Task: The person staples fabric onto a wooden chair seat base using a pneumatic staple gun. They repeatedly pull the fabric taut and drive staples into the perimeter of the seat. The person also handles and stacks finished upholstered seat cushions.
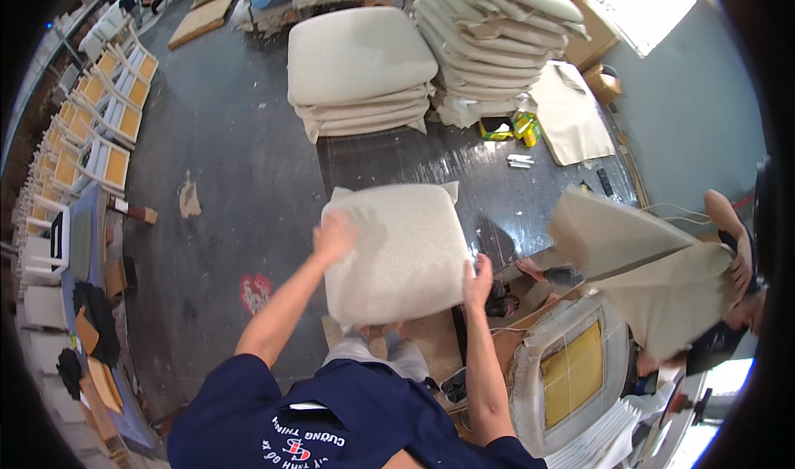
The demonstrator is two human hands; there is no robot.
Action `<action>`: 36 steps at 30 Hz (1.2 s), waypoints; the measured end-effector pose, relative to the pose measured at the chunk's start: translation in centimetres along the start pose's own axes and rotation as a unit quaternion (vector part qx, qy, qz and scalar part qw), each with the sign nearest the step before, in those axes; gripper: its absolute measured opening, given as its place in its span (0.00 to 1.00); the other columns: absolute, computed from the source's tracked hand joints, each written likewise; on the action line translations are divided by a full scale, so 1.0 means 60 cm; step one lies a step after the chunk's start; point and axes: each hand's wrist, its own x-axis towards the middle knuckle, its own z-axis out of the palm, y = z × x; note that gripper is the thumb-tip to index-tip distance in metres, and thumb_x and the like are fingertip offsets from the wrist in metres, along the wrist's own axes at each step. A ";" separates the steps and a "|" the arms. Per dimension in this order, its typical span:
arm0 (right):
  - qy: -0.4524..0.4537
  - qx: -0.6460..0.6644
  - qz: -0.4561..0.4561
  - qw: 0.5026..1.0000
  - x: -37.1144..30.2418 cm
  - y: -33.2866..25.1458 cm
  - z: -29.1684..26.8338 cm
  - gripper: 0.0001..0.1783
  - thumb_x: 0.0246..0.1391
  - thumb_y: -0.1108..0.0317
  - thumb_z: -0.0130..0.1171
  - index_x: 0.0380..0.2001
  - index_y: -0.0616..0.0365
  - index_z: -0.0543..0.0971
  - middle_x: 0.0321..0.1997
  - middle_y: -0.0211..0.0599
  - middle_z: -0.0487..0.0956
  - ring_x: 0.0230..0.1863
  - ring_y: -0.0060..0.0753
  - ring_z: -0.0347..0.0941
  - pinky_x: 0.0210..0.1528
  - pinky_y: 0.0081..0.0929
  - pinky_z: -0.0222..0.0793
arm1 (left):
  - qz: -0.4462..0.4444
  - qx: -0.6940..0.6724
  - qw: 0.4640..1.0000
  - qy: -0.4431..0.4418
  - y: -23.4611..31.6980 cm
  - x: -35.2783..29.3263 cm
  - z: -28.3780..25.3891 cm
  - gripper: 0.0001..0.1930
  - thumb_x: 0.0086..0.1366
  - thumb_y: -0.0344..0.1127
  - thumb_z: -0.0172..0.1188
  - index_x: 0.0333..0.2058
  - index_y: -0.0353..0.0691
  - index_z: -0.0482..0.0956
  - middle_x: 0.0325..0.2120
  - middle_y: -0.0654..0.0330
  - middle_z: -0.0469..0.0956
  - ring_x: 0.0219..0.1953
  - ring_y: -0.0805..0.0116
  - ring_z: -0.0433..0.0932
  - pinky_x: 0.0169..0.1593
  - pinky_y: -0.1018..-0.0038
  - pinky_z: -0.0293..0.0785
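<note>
A beige fabric-covered seat cushion [402, 253] is in front of me at waist height, with loose cloth corners sticking out at its far side. My left hand [334, 235] is over the far left part of its top, its fingers smeared by motion. At the right edge, my right hand [476, 282] grips the seat cushion, thumb up and fingers against the side.
Beyond stand a low stack of cushions [360, 59] and a taller stack [493, 50]. At right, a co-worker's hand [739, 274] holds beige fabric [662, 291] near a padded frame [571, 369]. White chairs [108, 113] line the left.
</note>
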 end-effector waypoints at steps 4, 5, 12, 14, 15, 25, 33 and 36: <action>-0.201 -0.251 -0.073 0.944 -0.047 0.031 0.107 0.44 0.68 0.48 0.63 0.78 0.57 0.63 0.84 0.55 0.58 0.84 0.66 0.48 0.81 0.64 0.48 | -0.018 0.075 0.978 -0.193 0.019 -0.087 0.153 0.57 0.69 0.71 0.58 0.83 0.54 0.35 0.83 0.46 0.23 0.82 0.39 0.18 0.79 0.35 0.22; -0.235 -0.283 -0.081 0.926 -0.040 0.033 0.122 0.45 0.68 0.46 0.61 0.80 0.56 0.60 0.85 0.55 0.54 0.85 0.68 0.44 0.81 0.69 0.45 | -0.032 0.080 0.977 -0.195 0.021 -0.083 0.164 0.60 0.68 0.74 0.58 0.83 0.55 0.31 0.82 0.47 0.18 0.81 0.39 0.11 0.78 0.36 0.15; -0.197 -0.318 -0.177 0.910 0.182 0.054 0.283 0.45 0.72 0.41 0.54 0.83 0.46 0.55 0.89 0.51 0.45 0.87 0.72 0.32 0.81 0.78 0.31 | -0.026 0.066 0.986 -0.149 0.006 -0.075 0.220 0.67 0.63 0.78 0.61 0.83 0.50 0.30 0.80 0.36 0.18 0.79 0.28 0.11 0.74 0.27 0.11; -0.173 -0.333 -0.213 0.902 0.223 0.002 0.363 0.40 0.73 0.42 0.52 0.82 0.41 0.60 0.89 0.48 0.47 0.87 0.71 0.33 0.81 0.80 0.28 | -0.016 0.054 0.990 -0.131 0.004 -0.076 0.225 0.67 0.62 0.78 0.62 0.83 0.49 0.31 0.80 0.35 0.19 0.79 0.27 0.11 0.73 0.26 0.11; -0.164 -0.355 -0.253 0.885 0.221 -0.020 0.408 0.38 0.74 0.42 0.52 0.81 0.39 0.62 0.89 0.47 0.49 0.87 0.70 0.33 0.80 0.81 0.26 | -0.025 0.055 0.988 -0.141 0.011 -0.075 0.225 0.67 0.62 0.77 0.62 0.83 0.49 0.32 0.80 0.34 0.20 0.79 0.26 0.12 0.73 0.26 0.11; -0.457 -0.150 -0.457 0.748 0.023 -0.226 0.650 0.33 0.72 0.39 0.51 0.73 0.38 0.75 0.86 0.43 0.58 0.87 0.62 0.40 0.83 0.75 0.32 | -0.021 0.095 0.991 -0.087 0.007 -0.078 0.243 0.55 0.65 0.69 0.63 0.81 0.43 0.53 0.82 0.38 0.38 0.82 0.28 0.27 0.76 0.26 0.19; -0.229 -0.253 -0.371 0.864 0.301 -0.029 0.364 0.33 0.72 0.43 0.53 0.75 0.39 0.72 0.82 0.46 0.64 0.86 0.53 0.50 0.83 0.66 0.41 | -0.005 0.052 0.981 0.187 -0.030 0.121 0.133 0.36 0.75 0.56 0.58 0.76 0.48 0.64 0.79 0.44 0.55 0.79 0.34 0.52 0.71 0.34 0.60; -0.195 -0.306 -0.253 0.897 0.369 0.000 0.342 0.27 0.73 0.45 0.53 0.66 0.44 0.79 0.69 0.46 0.77 0.75 0.53 0.67 0.74 0.65 0.57 | -0.154 -0.033 0.978 0.136 -0.035 0.215 0.112 0.28 0.78 0.54 0.53 0.68 0.45 0.74 0.68 0.49 0.71 0.69 0.42 0.68 0.65 0.41 0.66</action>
